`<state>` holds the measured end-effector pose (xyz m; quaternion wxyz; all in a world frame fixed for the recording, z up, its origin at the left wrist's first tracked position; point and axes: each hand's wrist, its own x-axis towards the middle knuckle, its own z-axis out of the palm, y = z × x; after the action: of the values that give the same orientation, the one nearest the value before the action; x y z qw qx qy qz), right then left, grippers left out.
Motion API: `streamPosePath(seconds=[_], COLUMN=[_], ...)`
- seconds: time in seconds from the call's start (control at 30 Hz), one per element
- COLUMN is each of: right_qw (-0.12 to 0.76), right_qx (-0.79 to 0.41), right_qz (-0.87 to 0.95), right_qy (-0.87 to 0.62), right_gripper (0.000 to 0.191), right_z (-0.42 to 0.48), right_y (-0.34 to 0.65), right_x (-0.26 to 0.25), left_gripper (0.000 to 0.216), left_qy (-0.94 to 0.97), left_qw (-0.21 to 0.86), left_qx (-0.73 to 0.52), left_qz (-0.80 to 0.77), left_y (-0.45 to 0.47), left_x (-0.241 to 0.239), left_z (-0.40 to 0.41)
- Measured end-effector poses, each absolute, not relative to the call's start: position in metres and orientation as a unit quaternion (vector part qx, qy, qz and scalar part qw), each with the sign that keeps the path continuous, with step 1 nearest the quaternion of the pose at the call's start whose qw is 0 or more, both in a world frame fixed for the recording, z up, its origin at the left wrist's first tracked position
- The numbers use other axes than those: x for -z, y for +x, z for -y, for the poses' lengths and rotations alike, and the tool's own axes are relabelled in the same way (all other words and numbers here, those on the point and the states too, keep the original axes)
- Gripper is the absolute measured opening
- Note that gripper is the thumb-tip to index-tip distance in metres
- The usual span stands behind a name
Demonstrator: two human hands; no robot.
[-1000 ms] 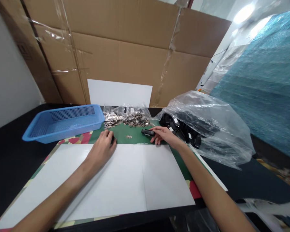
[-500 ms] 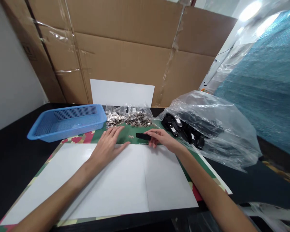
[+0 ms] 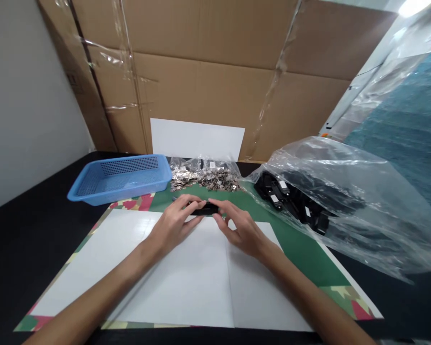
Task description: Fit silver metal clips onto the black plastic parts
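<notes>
A small black plastic part (image 3: 204, 209) is held between both my hands above the far edge of the white sheet (image 3: 172, 278). My left hand (image 3: 174, 224) pinches its left end with fingertips. My right hand (image 3: 237, 227) pinches its right end, fingers curled. Just beyond lies a heap of small metal pieces (image 3: 206, 176) on and in clear bags. A clear plastic bag (image 3: 345, 191) to the right holds several more black parts (image 3: 290, 201).
A blue plastic basket (image 3: 122, 178) stands at the back left. A green mat (image 3: 301, 249) with a camouflage border lies under the white sheet on the black table (image 3: 28, 239). Cardboard panels (image 3: 219, 81) and a white board (image 3: 197, 139) close off the back.
My right hand carried the black part from beside the bag leftward to the middle. My left hand came over from the left and took its other end. The view shifted left.
</notes>
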<state>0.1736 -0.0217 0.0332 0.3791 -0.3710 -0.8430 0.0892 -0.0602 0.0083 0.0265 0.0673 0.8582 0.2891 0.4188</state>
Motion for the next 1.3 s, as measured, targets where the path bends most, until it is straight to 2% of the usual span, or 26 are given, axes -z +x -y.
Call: streamPosePath(seconds=[0.3,0.43,0.63,0.83,1.0,1.3], right_qw=[0.371,0.378,0.369,0.366,0.354,0.408], right_qx=[0.051,0.048,0.035,0.017,0.016,-0.053], right_qz=[0.853,0.856,0.852,0.848,0.841,0.809], right_qy=[-0.364,-0.349,-0.37,-0.382,-0.409,-0.419], right_gripper=[0.041,0.044,0.041,0.038,0.032,0.033], right_z=[0.021,0.02,0.019,0.019,0.018,0.015], right_y=[0.175,0.176,0.176,0.174,0.174,0.171], right_x=[-0.03,-0.031,-0.029,-0.028,-0.024,-0.016], left_gripper=[0.022,0.022,0.021,0.018,0.025,0.023], left_qy=[0.845,0.833,0.827,0.843,0.863,0.864], left_qw=[0.089,0.122,0.115,0.036,-0.046,-0.052], left_qx=[-0.441,-0.444,-0.452,-0.448,-0.442,-0.443], left_qz=[-0.289,-0.307,-0.315,-0.295,-0.241,-0.233], left_y=[-0.059,-0.057,-0.055,-0.057,-0.058,-0.057], left_x=[-0.034,-0.036,-0.034,-0.034,-0.032,-0.032], left_z=[-0.003,-0.002,-0.004,-0.004,-0.002,-0.001])
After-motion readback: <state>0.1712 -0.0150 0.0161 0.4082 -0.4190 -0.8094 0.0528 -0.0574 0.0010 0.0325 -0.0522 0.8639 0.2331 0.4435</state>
